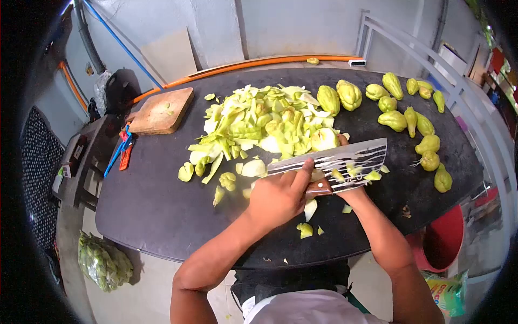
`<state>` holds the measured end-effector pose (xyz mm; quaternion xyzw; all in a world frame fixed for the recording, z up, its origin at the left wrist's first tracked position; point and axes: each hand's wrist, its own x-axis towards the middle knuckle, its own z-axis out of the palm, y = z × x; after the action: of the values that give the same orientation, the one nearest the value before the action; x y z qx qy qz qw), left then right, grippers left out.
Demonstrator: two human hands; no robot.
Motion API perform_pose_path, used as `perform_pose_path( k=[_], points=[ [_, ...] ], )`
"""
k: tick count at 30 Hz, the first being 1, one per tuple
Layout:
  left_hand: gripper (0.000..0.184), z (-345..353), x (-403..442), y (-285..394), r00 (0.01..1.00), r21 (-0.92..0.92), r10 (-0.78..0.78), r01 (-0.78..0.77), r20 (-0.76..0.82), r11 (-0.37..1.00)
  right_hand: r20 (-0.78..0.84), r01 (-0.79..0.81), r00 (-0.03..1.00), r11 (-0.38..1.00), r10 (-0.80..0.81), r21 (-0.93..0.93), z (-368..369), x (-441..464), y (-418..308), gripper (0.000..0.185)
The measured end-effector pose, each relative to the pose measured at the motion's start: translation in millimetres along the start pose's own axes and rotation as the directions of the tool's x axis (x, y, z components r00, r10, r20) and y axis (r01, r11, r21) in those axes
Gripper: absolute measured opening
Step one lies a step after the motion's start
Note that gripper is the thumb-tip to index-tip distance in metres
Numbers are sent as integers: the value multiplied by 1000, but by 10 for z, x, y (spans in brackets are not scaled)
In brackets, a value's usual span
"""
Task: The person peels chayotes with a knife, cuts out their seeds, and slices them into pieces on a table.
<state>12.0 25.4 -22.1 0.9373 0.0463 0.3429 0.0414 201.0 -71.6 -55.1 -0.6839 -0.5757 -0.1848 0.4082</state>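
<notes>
My left hand (278,195) is wrapped round the brown handle (319,188) of a wide cleaver (350,156), its index finger lying along the blade. Streaks and bits of green peel cling to the blade, which is tilted across the table. Behind it my right hand (343,140) is mostly hidden; a fingertip shows against a partly peeled chayote (325,139). Just beyond is a heap of pale green chayote peelings (253,119). Loose scraps (305,230) lie close below the cleaver.
Several whole chayotes (392,121) are spread over the right of the dark table (162,205). A wooden cutting board (162,110) lies at the left, beside an orange-and-blue tool (125,151). On the floor stand a red bin (458,237) and a filled plastic bag (102,262).
</notes>
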Motion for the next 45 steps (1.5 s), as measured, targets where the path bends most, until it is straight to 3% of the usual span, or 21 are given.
perform_pose_path(
  k=[4, 7, 8, 11, 14, 16, 19, 21, 22, 23, 24, 28, 32, 35, 39, 42, 45],
  points=[
    [66, -52, 15, 50, 999, 11, -25, 25, 22, 1000, 2, -52, 999, 998, 52, 35, 64, -7, 23, 70],
    [66, -39, 12, 39, 1000, 19, -7, 7, 24, 1000, 55, -276, 961, 933, 270, 231, 56, 72, -80, 70],
    [66, -11, 3, 19, 1000, 25, 12, -12, 17, 1000, 54, -316, 946, 876, 319, 365, 13, 84, -159, 60],
    [63, 67, -3, -157, 999, 2, -50, 50, 12, 999, -25, 8, 1000, 996, -10, -84, 94, -24, 43, 50],
    [56, 58, 21, -239, 991, 12, -130, 130, 37, 991, 79, -311, 950, 936, 301, 166, 101, -14, -81, 39],
    [49, 80, 22, -278, 987, 16, -155, 154, 47, 988, 95, -352, 936, 904, 339, 244, 138, -2, -54, 39],
    [40, 101, -20, -453, 964, 103, -253, 244, 87, 964, 146, -386, 922, 835, 358, 393, 118, 25, 13, 42],
    [27, -80, 14, -679, 816, 228, -562, 527, 130, 818, 17, -273, 953, 827, 304, 492, -89, 110, -195, 41],
    [25, -151, -13, -752, 789, 198, -604, 579, 109, 791, 18, -265, 954, 818, 298, 510, -140, 156, -176, 41],
    [23, -206, -29, -795, 760, 174, -643, 623, 94, 762, 16, -260, 954, 804, 298, 534, -158, 193, -160, 41],
    [20, -237, -50, -786, 792, 154, -609, 596, 48, 788, 18, -265, 951, 782, 309, 564, -141, 188, -167, 41],
    [18, -237, -3, -746, 786, 138, -619, 612, 7, 779, 37, -269, 956, 822, 290, 502, -79, 161, -79, 46],
    [17, -209, 20, -709, 792, 54, -609, 610, -40, 790, 378, -542, 794, 272, 476, 795, -208, 228, -129, 40],
    [18, -220, 16, -667, 789, -51, -611, 609, -66, 791, 502, -606, 762, 176, 408, 776, -291, 248, -41, 40],
    [19, -259, 9, -614, 770, -149, -636, 625, -41, 766, 291, -473, 879, 616, 378, 630, -262, 258, 95, 40],
    [19, -274, 33, -523, 785, -175, -619, 606, -27, 776, 466, -669, 705, 283, 535, 687, -337, 269, 50, 42],
    [19, -174, 18, -337, 825, -210, -564, 560, 47, 802, 627, -616, 634, -196, 452, 763, -360, 310, -19, 44]
  ],
)
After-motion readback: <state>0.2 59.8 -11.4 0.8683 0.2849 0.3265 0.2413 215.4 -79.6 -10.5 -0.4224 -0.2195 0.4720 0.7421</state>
